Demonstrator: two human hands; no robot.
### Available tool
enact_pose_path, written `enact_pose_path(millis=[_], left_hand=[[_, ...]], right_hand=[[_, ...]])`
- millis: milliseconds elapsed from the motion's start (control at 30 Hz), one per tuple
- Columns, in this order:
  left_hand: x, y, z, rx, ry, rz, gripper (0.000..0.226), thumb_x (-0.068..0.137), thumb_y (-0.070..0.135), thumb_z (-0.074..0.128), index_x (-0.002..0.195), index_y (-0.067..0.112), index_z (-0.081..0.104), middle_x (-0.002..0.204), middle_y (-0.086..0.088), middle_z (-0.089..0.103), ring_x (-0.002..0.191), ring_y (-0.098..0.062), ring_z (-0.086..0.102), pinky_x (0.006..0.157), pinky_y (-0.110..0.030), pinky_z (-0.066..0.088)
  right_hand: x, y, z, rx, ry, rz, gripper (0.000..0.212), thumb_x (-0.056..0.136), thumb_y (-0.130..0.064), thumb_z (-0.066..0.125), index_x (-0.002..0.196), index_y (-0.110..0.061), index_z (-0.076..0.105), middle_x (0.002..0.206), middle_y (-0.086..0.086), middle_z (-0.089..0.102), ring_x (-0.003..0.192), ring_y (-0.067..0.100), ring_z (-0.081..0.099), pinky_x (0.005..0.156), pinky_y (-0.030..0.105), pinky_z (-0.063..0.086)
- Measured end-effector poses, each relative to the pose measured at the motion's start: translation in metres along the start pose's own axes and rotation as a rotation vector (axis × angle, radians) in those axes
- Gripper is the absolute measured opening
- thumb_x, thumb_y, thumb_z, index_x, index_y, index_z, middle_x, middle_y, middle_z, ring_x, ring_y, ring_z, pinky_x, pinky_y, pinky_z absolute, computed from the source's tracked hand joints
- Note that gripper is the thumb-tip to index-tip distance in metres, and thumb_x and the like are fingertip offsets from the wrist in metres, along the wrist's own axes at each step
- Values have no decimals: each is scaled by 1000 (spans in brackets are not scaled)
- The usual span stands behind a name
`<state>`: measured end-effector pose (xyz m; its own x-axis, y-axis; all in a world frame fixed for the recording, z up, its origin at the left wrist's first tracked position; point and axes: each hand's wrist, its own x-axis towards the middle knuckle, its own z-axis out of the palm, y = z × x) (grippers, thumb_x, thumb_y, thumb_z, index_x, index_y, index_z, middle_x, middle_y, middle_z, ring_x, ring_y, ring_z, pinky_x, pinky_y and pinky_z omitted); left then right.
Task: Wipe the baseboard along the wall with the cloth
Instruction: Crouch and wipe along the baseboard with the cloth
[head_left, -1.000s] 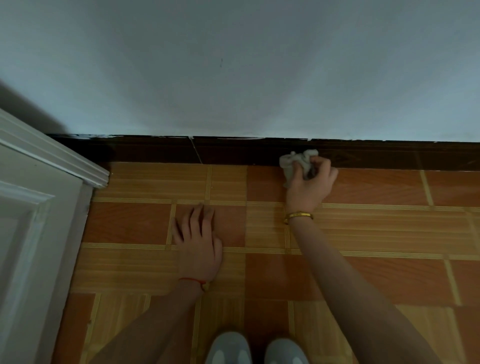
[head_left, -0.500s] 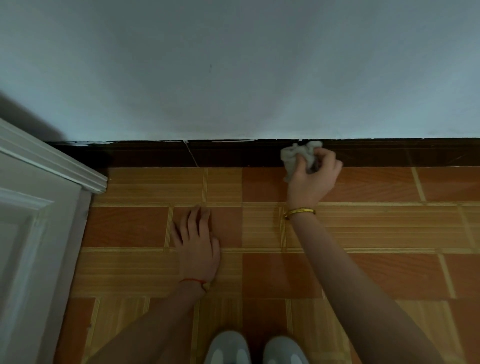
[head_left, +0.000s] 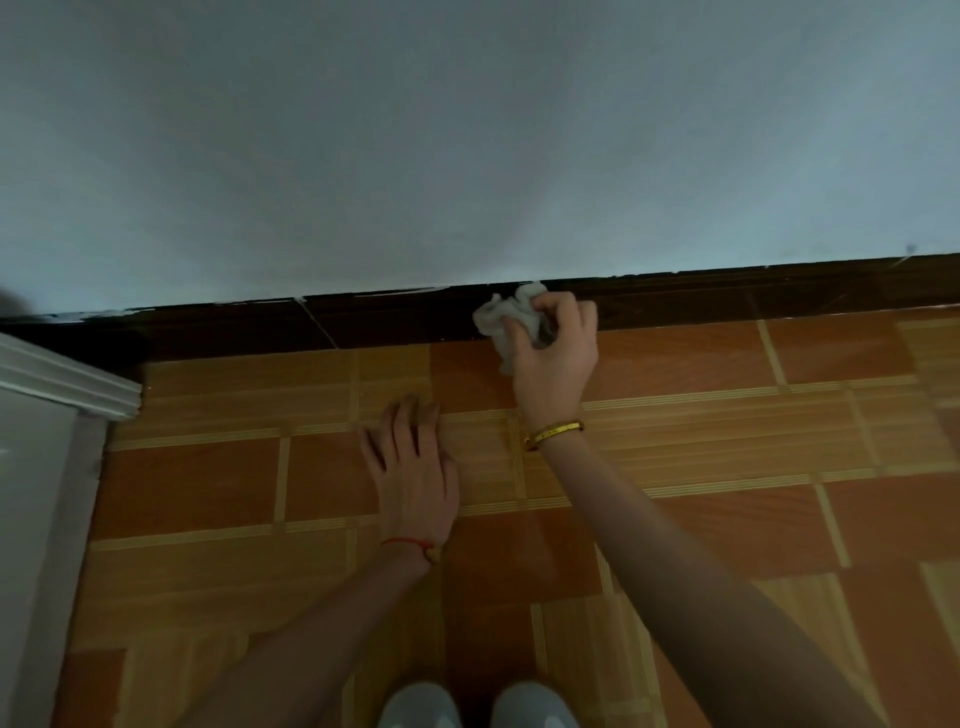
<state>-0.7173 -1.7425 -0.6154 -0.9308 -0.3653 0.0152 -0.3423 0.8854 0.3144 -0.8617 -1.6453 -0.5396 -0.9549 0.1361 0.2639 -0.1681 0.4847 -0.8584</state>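
Observation:
A dark brown baseboard (head_left: 727, 301) runs along the foot of the pale wall (head_left: 467, 156). My right hand (head_left: 558, 358) grips a crumpled white cloth (head_left: 506, 317) and holds it against the baseboard near the middle of the view. My left hand (head_left: 415, 467) rests flat on the tiled floor with its fingers straight, a little left of and below the right hand. Part of the cloth is hidden under my right fingers.
A white door frame (head_left: 62, 384) stands at the left. The floor (head_left: 779, 467) is orange and tan tile. The toes of two grey shoes (head_left: 478, 706) show at the bottom edge.
My right hand has kept the cloth on the baseboard, sliding it slightly. The view has shifted and tilted, so the baseboard now slopes and the door frame sits further left.

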Motion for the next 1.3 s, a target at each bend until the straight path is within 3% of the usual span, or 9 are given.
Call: enact_pose_path(millis=[100,167,333,500,600,733,1067,1200,1300], left_hand=[[0,-1,3,15,-4,-3,53,92,26,33,142,14,45,150,-13,40,142,-33,33,118,-66,17],[0,-2,3,25,-10,6,53,92,27,32,142,13,44,150,-14,40,143,-34,33,118,-66,15],[0,0,4,43,-10,10,54,92,27,35,144,13,44,151,-14,39,143,-34,32,118,-66,12],[-1,-2,4,56,7,33,57,89,26,40,145,12,44,152,-14,39,144,-36,33,118,-66,14],[0,-3,5,39,1,34,57,89,25,42,145,12,43,152,-14,37,144,-35,31,118,-67,12],[0,-2,4,30,1,31,55,91,25,41,143,12,44,151,-14,38,144,-35,31,117,-68,14],[0,1,2,32,-10,15,53,91,24,39,142,11,46,151,-16,41,144,-36,32,117,-68,13],[0,0,2,52,-24,21,53,91,23,42,143,11,45,151,-16,40,144,-36,32,118,-67,13],[0,-1,3,46,-17,19,53,91,23,41,142,11,46,150,-16,41,144,-36,32,117,-68,14]], right_hand=[[17,16,-25,-25,189,138,22,80,-6,74,98,-4,61,103,10,52,79,-3,46,70,-2,38],[28,23,-37,-37,282,193,22,80,-5,73,98,-3,60,104,13,52,80,5,49,69,-3,37],[16,11,-23,-41,169,120,22,80,-3,73,97,-2,59,106,13,51,86,11,52,72,-4,37],[-4,-5,4,-14,-11,-38,23,79,-7,76,95,-4,59,98,7,47,80,0,43,70,0,39],[5,3,-8,-51,55,15,22,80,-7,75,97,-4,60,101,8,50,80,0,44,69,-1,38],[31,25,-42,-102,231,183,21,82,-5,71,99,-3,59,109,13,52,87,12,52,72,-3,39],[7,15,-10,-116,-17,61,25,79,-8,75,97,-7,57,103,2,44,85,6,46,71,-1,40],[14,22,-20,-131,99,136,24,79,-6,74,98,-6,58,104,6,48,83,9,48,70,2,40],[32,35,-42,-146,198,262,23,80,-1,70,98,-5,56,108,9,49,85,12,50,74,13,44]])
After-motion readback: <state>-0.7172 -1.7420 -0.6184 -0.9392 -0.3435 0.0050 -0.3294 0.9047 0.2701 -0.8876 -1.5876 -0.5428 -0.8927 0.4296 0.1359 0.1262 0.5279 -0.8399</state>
